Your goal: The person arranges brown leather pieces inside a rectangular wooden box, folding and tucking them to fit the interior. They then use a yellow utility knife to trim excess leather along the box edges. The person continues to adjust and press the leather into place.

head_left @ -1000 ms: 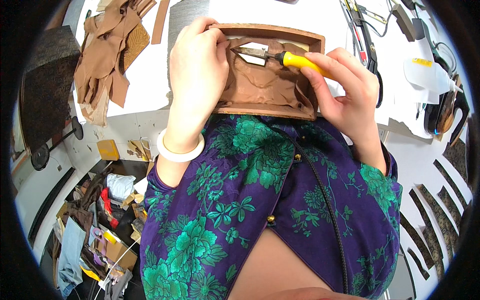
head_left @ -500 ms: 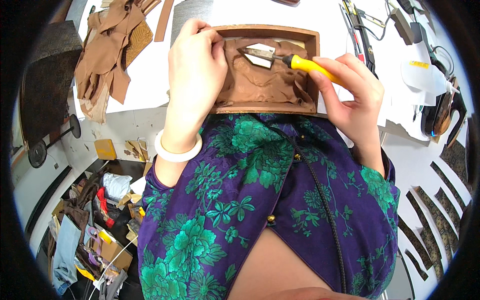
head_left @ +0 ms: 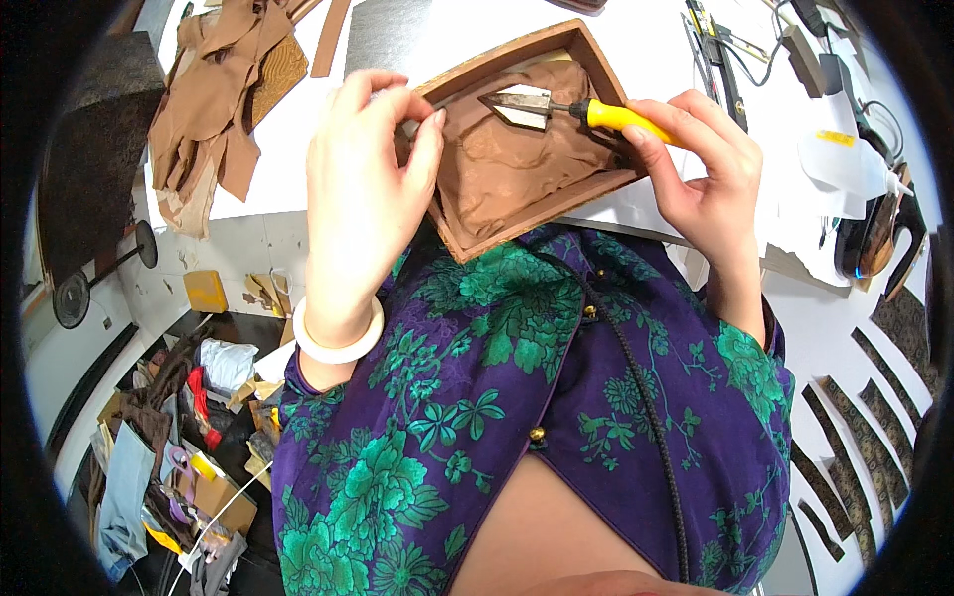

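A shallow brown box (head_left: 517,238) sits turned at an angle at the table's near edge, partly over my lap. Wrinkled brown leather (head_left: 497,169) lines its inside. My left hand (head_left: 368,159), a white bangle at its wrist, has its thumb and fingers curled at the box's left rim; the fingertips beyond the rim are partly hidden. Between the thumb and fingers of my right hand (head_left: 701,159) is a trowel-shaped tool (head_left: 621,119) with a yellow handle, black collar and pointed flat metal head. That head is over the lining near the box's far side; contact is hard to judge.
Brown leather scraps (head_left: 209,109) are heaped at the left of the white table. At the far right stand a white bottle (head_left: 845,174), cords and slim hand tools (head_left: 715,60). Dark patterned strips (head_left: 840,437) lie at the right; a cluttered pile (head_left: 179,437) is lower left.
The box has turned anticlockwise, its near left corner swinging toward me. My left hand has shifted left and slightly down along its rim. The tool has moved slightly right with my right hand.
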`<state>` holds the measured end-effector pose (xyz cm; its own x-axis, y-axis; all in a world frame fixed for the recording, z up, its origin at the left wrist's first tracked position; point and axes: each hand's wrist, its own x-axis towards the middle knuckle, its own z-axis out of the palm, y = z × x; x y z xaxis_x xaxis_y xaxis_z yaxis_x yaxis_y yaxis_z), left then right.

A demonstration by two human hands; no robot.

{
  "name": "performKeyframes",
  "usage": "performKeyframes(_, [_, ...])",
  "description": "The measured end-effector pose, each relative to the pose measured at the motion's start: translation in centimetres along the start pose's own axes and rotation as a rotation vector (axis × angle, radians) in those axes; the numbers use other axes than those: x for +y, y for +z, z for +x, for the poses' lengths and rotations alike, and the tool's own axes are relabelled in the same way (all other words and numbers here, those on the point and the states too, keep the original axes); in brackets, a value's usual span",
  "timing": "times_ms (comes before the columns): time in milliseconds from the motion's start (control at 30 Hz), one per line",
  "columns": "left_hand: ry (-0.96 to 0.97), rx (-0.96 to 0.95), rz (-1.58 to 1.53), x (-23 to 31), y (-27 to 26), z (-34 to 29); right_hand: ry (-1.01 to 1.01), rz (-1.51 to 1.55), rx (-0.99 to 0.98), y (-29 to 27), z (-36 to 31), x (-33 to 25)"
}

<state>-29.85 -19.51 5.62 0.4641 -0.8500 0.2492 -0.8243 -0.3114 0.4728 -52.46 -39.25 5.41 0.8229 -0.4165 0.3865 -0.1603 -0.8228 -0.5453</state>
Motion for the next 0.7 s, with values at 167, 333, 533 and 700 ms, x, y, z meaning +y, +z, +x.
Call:
performKeyframes(167, [0.078,-0.142,-0.026,-1.0,1.3,3.7,0.005,0.043,0.045,-0.3,-0.5,-0.4])
performKeyframes(333, [0.056,-0.196,-0.136,-0.8,1.1,3.1,0.022,0.063,0.111,-1.3,-0.9,-1.4])
performKeyframes(533, [-0.103,-0.098,-0.085,0.6,0.7,0.1,0.027,0.056,0.132,-0.5,-0.6,-2.0])
performKeyframes(700, [0.307,0.072,0.270,-0.3,0.8,4.3,-0.014,0.061,0.147,0.8,-0.2,-1.4])
